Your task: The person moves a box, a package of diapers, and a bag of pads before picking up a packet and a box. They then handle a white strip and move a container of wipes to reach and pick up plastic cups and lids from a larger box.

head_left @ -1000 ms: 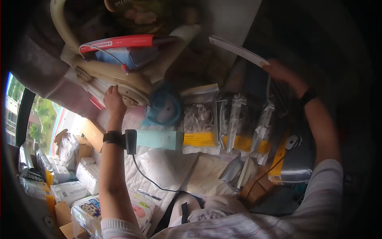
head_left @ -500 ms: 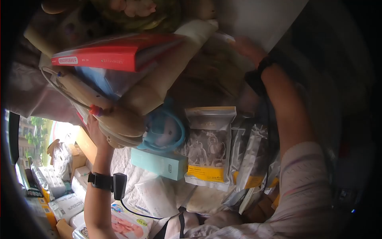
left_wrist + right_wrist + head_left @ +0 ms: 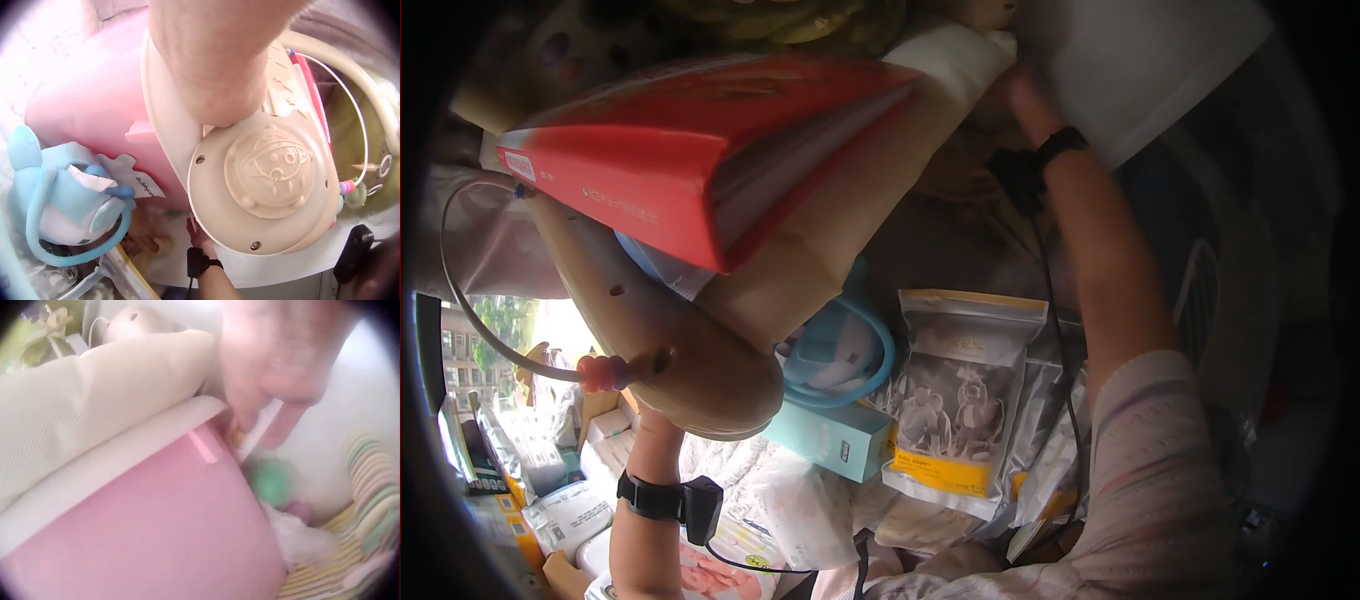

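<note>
In the left wrist view my left hand is at the beige plastic seat-like item, against its rim beside a round cover; its fingers are hidden. The head view shows only that forearm below the beige item. A thick red book rests tilted on top. My right hand, at upper right, is beyond the padded beige edge. In the right wrist view this hand pinches a thin white strip-like thing beside the pink body.
A blue plush toy and a mint box lie near a diaper pack. Wrapped packs stand at lower left. A large pale panel is at upper right. A cord hangs from my right wrist.
The beige item and red book appear larger and lower in the head view. My right hand has moved left from the outer right to behind the beige edge; my left hand has become hidden.
</note>
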Motion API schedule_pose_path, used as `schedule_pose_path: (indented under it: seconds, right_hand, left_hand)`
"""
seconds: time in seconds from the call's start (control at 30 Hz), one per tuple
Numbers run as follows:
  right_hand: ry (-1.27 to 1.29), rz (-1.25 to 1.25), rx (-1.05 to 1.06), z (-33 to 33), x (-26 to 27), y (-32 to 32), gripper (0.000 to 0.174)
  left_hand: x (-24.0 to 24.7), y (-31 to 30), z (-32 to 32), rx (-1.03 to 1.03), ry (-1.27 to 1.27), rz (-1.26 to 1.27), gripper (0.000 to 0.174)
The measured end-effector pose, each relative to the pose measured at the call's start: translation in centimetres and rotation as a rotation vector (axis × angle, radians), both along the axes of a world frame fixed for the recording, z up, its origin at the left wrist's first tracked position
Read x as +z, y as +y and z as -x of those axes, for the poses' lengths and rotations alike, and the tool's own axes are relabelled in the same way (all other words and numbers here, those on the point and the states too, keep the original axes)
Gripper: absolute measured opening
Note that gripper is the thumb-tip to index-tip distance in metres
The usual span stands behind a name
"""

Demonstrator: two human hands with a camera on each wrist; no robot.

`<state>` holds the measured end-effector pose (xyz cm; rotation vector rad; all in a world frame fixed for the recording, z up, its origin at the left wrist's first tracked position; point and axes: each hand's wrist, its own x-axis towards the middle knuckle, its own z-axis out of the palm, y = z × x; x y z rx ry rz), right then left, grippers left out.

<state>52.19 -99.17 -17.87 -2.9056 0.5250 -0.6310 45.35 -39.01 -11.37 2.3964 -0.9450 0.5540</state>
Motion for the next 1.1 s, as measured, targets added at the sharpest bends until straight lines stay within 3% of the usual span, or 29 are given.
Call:
schedule_pose_path:
  seconds: [0.23,0.3,0.57,0.63,0.7,0.73,0.77,0.8,0.87,0.9,0.93,0.97,1.03,1.1]
  right_hand:
    - [0.108,0.104,-0.092,0.9,-0.1,1.9,0.040]
    - [-0.224,0.145,0.085,1.2,-0.9,2.2,0.038]
    - [-0.322,-0.033,0.181,0.0,-2.5,1.6,0.041]
    - [-0.308,-0.078,0.215,0.2,-2.6,1.5,0.042]
    - [-0.282,-0.129,0.257,0.6,-2.7,1.6,0.043]
    - [-0.270,-0.160,0.288,1.0,-2.6,1.8,0.043]
    - [-0.263,-0.200,0.328,1.3,-2.7,2.0,0.044]
    - [-0.257,-0.251,0.384,1.7,-2.9,2.1,0.045]
    - [-0.276,-0.393,0.518,2.3,-3.1,1.6,0.046]
    - [-0.041,-0.197,0.433,5.9,1.1,4.4,0.055]
    - [0.180,-0.355,0.331,6.4,1.4,3.7,0.054]
    - [0.127,-0.345,0.373,7.7,2.1,4.8,0.046]
    - [0.316,-0.098,0.417,10.3,3.4,6.1,0.033]
    - [0.474,-0.121,0.553,14.5,7.2,11.8,0.026]
  left_hand:
    - [-0.1,-0.1,0.3,0.001,0.045,0.006,0.021]
    - [-0.2,-0.1,0.2,0.002,0.057,0.005,0.021]
    - [-0.8,0.0,-0.2,0.009,0.138,0.064,0.020]
    - [-1.6,0.5,-0.4,0.041,0.279,0.200,0.020]
    - [-2.8,0.4,-0.7,0.078,0.504,0.493,0.019]
    - [-2.6,0.1,-0.7,0.111,0.419,0.426,0.019]
    - [0.0,-1.2,-0.7,0.086,-0.086,-0.046,0.018]
    - [3.1,-3.6,0.6,0.182,0.044,-0.041,0.021]
    - [3.9,-4.2,1.1,0.184,0.046,-0.019,0.022]
    - [4.3,-4.5,1.2,0.210,0.050,-0.036,0.018]
    - [3.7,-4.4,1.0,0.218,0.020,-0.005,0.013]
    - [3.4,-4.4,0.9,0.221,-0.022,0.004,0.011]
    - [3.2,-4.5,0.9,0.206,-0.083,0.090,0.011]
    - [2.9,-4.4,0.8,0.226,-0.075,0.112,0.013]
